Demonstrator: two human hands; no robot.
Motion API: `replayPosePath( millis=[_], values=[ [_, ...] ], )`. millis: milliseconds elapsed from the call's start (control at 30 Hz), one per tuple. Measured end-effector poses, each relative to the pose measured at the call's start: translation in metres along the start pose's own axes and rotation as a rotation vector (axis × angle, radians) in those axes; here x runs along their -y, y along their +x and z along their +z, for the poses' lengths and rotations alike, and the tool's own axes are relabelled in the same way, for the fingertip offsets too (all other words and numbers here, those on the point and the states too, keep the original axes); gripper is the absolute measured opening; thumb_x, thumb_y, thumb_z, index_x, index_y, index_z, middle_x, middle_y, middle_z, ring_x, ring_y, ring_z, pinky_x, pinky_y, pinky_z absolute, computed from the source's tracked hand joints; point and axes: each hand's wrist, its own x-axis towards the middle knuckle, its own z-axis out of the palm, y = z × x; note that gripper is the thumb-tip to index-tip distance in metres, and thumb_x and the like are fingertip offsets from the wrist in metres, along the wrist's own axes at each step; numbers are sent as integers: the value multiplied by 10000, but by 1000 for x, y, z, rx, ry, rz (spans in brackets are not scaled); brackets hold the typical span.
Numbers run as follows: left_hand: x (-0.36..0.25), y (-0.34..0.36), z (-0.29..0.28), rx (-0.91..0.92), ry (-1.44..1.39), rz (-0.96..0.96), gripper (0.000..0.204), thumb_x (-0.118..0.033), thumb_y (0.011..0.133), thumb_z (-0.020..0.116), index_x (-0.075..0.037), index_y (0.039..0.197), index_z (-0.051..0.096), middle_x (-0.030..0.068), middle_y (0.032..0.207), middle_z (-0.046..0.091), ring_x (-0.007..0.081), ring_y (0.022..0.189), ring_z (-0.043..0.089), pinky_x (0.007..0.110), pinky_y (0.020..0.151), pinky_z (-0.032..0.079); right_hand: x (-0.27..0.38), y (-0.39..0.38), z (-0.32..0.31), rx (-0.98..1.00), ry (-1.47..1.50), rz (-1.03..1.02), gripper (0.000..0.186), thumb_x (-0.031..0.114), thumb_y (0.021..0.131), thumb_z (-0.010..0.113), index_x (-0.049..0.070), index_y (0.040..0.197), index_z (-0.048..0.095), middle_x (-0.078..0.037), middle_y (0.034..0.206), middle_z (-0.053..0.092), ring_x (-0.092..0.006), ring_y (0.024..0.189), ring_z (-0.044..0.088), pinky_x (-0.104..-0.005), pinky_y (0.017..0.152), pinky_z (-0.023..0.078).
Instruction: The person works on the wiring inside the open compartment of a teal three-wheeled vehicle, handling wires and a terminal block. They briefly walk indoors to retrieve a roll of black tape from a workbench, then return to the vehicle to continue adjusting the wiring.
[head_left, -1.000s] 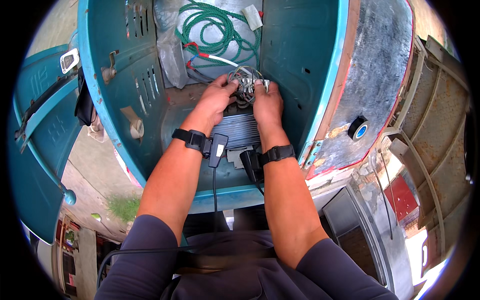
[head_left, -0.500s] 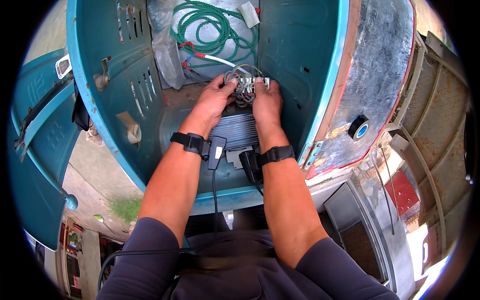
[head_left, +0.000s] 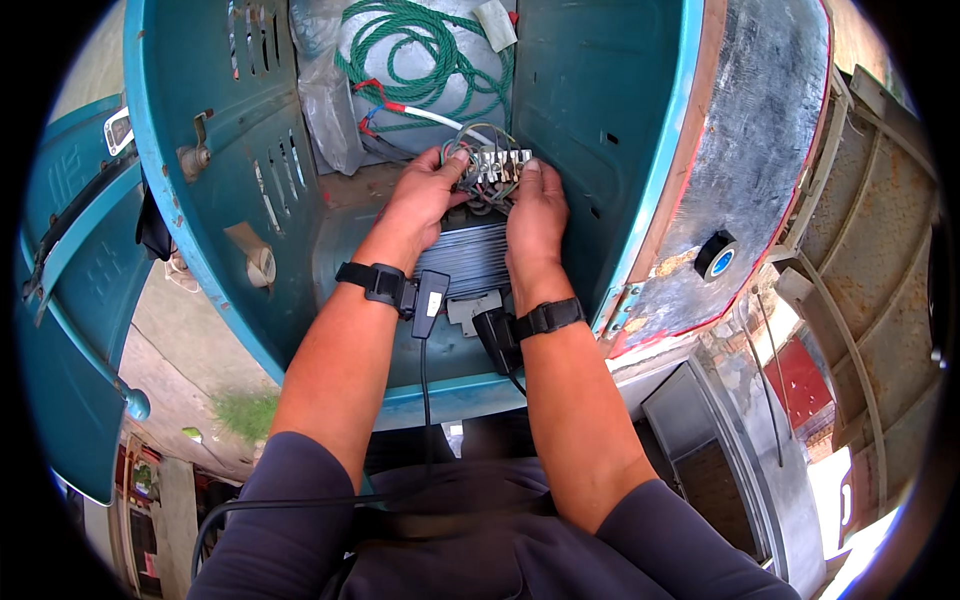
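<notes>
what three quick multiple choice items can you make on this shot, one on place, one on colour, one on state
1. Where is the coiled rope?
A. above the hands, at the back of the cabinet
B. on the ground outside
C. over the left forearm

2. What colour are the cabinet walls?
A. yellow
B. teal blue
C. white

3. What is the state of the terminal block?
A. lying untouched
B. wrapped in plastic
C. touched by both hands, wires attached

Answers:
1 A, the green coil sits beyond the fingers.
2 B, the painted metal is teal.
3 C, the left hand and right hand flank it.
</notes>
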Motion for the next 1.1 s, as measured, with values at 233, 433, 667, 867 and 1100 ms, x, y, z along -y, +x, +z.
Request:
replayPosePath(
  millis=[233,433,667,867,1100],
  values=[
    [-1,-5,1,-13,23,12,210,-250,1029,605,-102,1170,649,11,1044,700,130,922,664,315,833,543,8,1,4,-23,97,110,324,250,1045,511,-23,1133,662,-92,976,709,-154,861,637,-314,809,512],
    [-2,-6,3,-1,55,30,208,-255,1028,605,-93,1147,658,12,1032,700,130,915,666,316,825,551,10,-3,1,-29,83,91,317,237,1053,488,-16,1116,667,-83,957,701,-149,843,627,-312,796,508],
    [-6,-7,1,-9,73,19,203,-246,1028,603,-90,1146,656,15,1035,697,131,923,664,314,832,550,14,-7,1,13,194,127,332,246,1057,476,-20,1121,664,-97,1002,697,-155,894,621,-308,838,494],
    [-6,-15,1,-62,50,79,357,-238,1025,605,-43,1320,551,81,1148,675,164,1005,655,340,859,551,-4,3,4,31,77,57,316,240,1074,484,0,1224,624,-44,1037,674,-116,907,588,-305,826,473],
    [-58,-137,16,-265,764,663,412,-167,926,669,24,1270,547,206,1177,648,318,1056,672,392,898,529,-1,17,-21,91,89,91,348,263,1075,460,0,1238,619,-106,1112,687,-187,972,648,-339,868,519]
  ],
)
